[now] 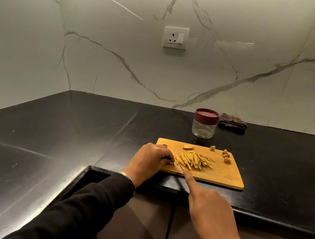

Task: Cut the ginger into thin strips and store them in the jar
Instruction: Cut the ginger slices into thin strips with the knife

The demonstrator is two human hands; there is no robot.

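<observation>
Head view: left hand, fingers curled, presses ginger strips on the board; right hand grips a knife, forefinger along it; lidded jar behind.

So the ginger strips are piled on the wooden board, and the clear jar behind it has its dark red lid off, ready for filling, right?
Not quite: the clear plastic jar has its dark red lid on, as the head view shows. The yellow ginger strips are indeed piled on the wooden cutting board, with the jar behind it.
</observation>
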